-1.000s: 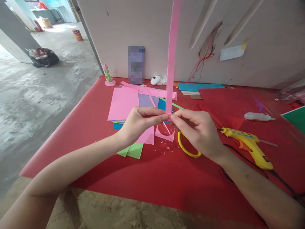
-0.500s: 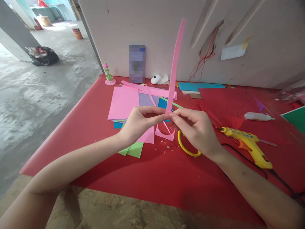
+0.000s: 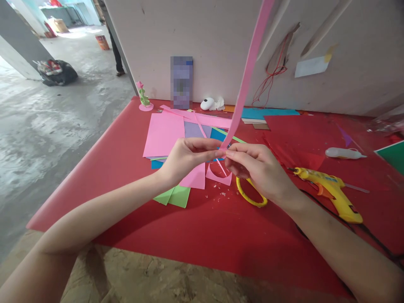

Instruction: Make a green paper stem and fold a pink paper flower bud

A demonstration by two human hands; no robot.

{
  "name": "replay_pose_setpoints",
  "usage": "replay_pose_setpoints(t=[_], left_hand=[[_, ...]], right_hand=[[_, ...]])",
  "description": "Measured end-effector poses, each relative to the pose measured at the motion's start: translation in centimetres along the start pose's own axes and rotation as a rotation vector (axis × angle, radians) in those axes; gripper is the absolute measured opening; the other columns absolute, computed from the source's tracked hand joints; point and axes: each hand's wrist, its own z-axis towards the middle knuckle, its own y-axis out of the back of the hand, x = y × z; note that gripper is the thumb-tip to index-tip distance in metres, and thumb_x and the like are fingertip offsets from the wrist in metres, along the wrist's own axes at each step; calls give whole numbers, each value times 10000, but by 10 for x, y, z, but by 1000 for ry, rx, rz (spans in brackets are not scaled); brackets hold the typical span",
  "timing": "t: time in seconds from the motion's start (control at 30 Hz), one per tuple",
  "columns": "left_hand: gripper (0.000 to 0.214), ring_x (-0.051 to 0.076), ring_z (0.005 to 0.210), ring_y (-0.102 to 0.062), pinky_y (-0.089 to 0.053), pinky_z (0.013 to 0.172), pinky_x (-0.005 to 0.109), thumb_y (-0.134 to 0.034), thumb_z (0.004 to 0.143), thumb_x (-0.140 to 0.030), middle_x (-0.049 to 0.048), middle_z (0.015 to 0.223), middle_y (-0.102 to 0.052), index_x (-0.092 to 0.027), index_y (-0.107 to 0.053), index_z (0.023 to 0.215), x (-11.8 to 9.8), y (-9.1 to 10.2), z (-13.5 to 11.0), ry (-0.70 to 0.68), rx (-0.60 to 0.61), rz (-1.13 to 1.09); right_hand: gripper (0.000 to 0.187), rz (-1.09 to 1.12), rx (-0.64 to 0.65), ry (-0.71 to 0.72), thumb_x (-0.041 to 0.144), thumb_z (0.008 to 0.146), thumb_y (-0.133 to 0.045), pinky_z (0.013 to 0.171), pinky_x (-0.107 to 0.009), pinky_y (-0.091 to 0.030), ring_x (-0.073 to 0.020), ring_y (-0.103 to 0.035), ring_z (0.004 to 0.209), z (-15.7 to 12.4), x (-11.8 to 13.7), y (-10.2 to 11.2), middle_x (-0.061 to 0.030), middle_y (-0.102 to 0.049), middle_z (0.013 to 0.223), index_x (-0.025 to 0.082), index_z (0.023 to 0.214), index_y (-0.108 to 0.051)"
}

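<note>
A long pink paper strip [image 3: 248, 73] rises from between my hands and leans up to the right, out of the top of the view. My left hand [image 3: 186, 158] pinches its lower end with thumb and fingertips. My right hand [image 3: 257, 168] pinches the same end from the other side, fingertips touching the left hand's. Both hands hover above a pile of coloured paper sheets [image 3: 166, 134] and a pink offcut with a round hole [image 3: 219, 174] on the red table cover [image 3: 221, 235].
Yellow-handled scissors [image 3: 251, 195] lie under my right hand. A yellow glue gun [image 3: 330, 191] with a black cord and a white glue bottle [image 3: 344, 152] lie to the right. Blue and red sheets, a small paper flower [image 3: 144, 101] and a wall stand behind. A person's legs [image 3: 116, 54] are far left.
The strip's top has swung from upright to leaning right. My hands stay pinched together in the same place. A person's legs have appeared in the background.
</note>
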Motion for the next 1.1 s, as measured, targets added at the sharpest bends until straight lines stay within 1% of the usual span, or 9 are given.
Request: replay_pose_setpoints(t=[0.07, 0.2, 0.3, 0.47, 0.57, 0.67, 0.8, 0.97, 1.1], left_hand=[[28, 81, 684, -616, -522, 679, 215, -736, 715, -230, -18, 745, -713, -204, -730, 709, 2, 0, 0, -43, 8, 32], [93, 86, 809, -637, -524, 756, 202, -694, 764, -246, 5, 878, -709, -212, -743, 836, 7, 2, 0, -198, -43, 210], [113, 95, 832, -623, -518, 770, 212, -665, 792, -252, 30, 916, -689, -205, -743, 859, 11, 2, 1, -301, -52, 330], [113, 109, 832, -616, -506, 771, 225, -699, 759, -234, 43, 916, -685, -202, -743, 858, 12, 3, 4, -361, -49, 382], [93, 104, 826, -610, -495, 769, 223, -682, 774, -221, 41, 895, -672, -203, -746, 839, 13, 4, 5, -405, -44, 389], [112, 106, 825, -605, -490, 772, 232, -644, 806, -246, 38, 885, -663, -205, -746, 826, 13, 5, 5, -390, -38, 357], [152, 104, 849, -603, -481, 779, 224, -607, 829, -285, 30, 907, -678, -196, -729, 817, 10, 4, 2, -267, -22, 303], [186, 68, 656, -555, -458, 639, 193, -582, 838, -274, -14, 671, -621, -167, -656, 705, 6, 0, 0, -167, -38, 267], [201, 71, 661, -576, -454, 624, 197, -561, 846, -279, -7, 685, -636, -161, -655, 714, 3, -1, -1, -126, -41, 231]], right_hand=[[285, 37, -1, -32, 242, 837, -480, 425, -186, -247, -34, -388, 453, 1, -2, 1, 7, -424, 527, 123, 578, -488], [260, 102, -13, -94, 287, 808, -520, 400, -184, -213, -33, -353, 441, 2, -4, 0, 11, -420, 545, 127, 607, -476], [222, 140, -19, -122, 278, 787, -535, 400, -180, -209, -28, -324, 444, 3, -3, -1, 17, -407, 556, 125, 633, -486], [248, 180, 17, -133, 337, 772, -565, 382, -189, -176, -35, -307, 426, 5, -6, 1, 21, -394, 512, 123, 661, -509], [254, 183, 40, -113, 345, 793, -538, 383, -191, -185, -43, -336, 433, 6, -9, 2, 10, -420, 523, 125, 669, -512], [229, 172, 51, -83, 313, 817, -502, 397, -183, -219, -44, -381, 479, 6, -10, 3, -3, -455, 589, 129, 679, -502], [234, 127, 68, -45, 292, 836, -476, 396, -184, -230, -40, -342, 457, 6, -10, 5, 16, -409, 548, 133, 665, -492], [248, 15, 54, 26, 244, 854, -435, 399, -184, -227, -38, -349, 444, 4, -5, 6, 16, -419, 520, 136, 648, -519], [309, -92, 40, 81, 262, 856, -474, 405, -195, -221, -40, -344, 453, 0, 5, 4, 19, -397, 498, 143, 571, -479]])
